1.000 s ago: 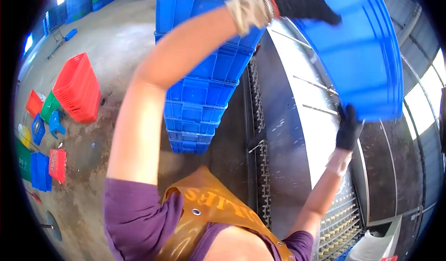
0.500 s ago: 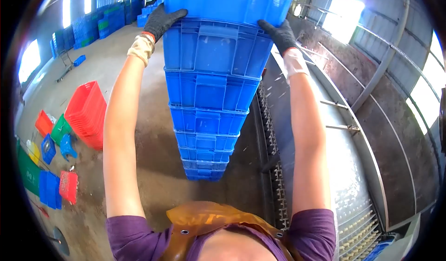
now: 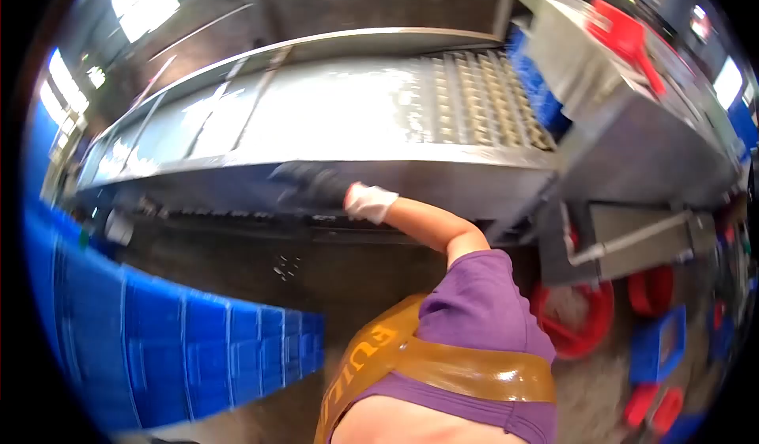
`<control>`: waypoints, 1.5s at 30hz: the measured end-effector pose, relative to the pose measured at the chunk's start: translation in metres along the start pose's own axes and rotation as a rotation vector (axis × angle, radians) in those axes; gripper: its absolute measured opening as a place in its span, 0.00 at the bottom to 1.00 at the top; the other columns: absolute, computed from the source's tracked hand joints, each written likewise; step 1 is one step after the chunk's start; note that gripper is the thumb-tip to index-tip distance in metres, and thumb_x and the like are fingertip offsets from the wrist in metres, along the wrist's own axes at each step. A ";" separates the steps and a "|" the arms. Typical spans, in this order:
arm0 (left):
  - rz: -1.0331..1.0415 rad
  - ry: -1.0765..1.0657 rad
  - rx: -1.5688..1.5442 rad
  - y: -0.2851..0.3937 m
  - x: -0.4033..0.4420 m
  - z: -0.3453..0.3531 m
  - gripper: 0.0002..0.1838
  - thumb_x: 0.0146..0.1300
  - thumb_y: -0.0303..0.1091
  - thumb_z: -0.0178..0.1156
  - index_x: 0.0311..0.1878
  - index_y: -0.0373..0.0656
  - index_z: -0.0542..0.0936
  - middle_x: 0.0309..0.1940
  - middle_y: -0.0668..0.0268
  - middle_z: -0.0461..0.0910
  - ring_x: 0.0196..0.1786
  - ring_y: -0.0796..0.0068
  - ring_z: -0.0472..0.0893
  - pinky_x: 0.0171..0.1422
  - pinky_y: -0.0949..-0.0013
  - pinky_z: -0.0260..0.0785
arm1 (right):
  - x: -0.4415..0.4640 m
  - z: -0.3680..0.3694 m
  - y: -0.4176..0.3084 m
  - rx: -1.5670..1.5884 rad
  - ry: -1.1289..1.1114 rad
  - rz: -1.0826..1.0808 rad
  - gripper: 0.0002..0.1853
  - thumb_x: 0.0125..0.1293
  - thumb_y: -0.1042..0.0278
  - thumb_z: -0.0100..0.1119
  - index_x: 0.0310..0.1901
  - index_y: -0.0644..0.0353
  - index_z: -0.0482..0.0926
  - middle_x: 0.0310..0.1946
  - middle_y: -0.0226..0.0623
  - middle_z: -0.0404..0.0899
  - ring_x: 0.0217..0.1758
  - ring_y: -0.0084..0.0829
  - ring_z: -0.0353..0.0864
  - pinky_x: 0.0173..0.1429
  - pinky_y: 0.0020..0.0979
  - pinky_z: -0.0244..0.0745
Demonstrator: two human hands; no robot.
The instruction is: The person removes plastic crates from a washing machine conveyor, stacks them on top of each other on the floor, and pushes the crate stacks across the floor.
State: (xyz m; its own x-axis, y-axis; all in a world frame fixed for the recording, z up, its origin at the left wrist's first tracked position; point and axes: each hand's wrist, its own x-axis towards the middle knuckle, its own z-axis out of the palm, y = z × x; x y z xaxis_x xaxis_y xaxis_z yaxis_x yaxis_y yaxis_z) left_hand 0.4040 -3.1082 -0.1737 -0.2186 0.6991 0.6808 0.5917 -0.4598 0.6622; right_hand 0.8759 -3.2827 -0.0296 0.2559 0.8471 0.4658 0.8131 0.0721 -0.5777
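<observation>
My right hand, in a dark glove with a white cuff, is held out in front of the side wall of a long metal trough. It is blurred by motion, but the fingers look stretched out and I see nothing in them. The tall stack of blue crates is at the lower left, apart from this hand. My left hand is out of view.
Rows of pale rollers fill the trough's right end. Beside them is a metal machine with a red plastic piece on top. Red tubs and a blue crate are on the floor at the lower right.
Both hands were on the upper crates of the stack. My view has swung right, the right hand is off the crates, and the left hand has left the view.
</observation>
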 end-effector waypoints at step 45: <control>-0.689 -1.336 0.624 -0.092 -0.295 -0.059 0.24 0.47 0.49 0.60 0.45 0.42 0.79 0.47 0.56 0.76 0.51 0.54 0.74 0.56 0.61 0.66 | -0.230 -0.212 0.223 -0.880 0.187 1.191 0.19 0.61 0.69 0.43 0.54 0.61 0.69 0.55 0.40 0.68 0.60 0.37 0.63 0.65 0.34 0.54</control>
State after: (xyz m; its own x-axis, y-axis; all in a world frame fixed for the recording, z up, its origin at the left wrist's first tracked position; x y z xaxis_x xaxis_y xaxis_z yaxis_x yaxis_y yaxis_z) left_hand 0.3682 -3.3045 -0.4176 0.0340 0.7711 -0.6359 0.9501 0.1726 0.2600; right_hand 1.1094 -3.5735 -0.1235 0.9854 0.0962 0.1404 0.1138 -0.9858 -0.1233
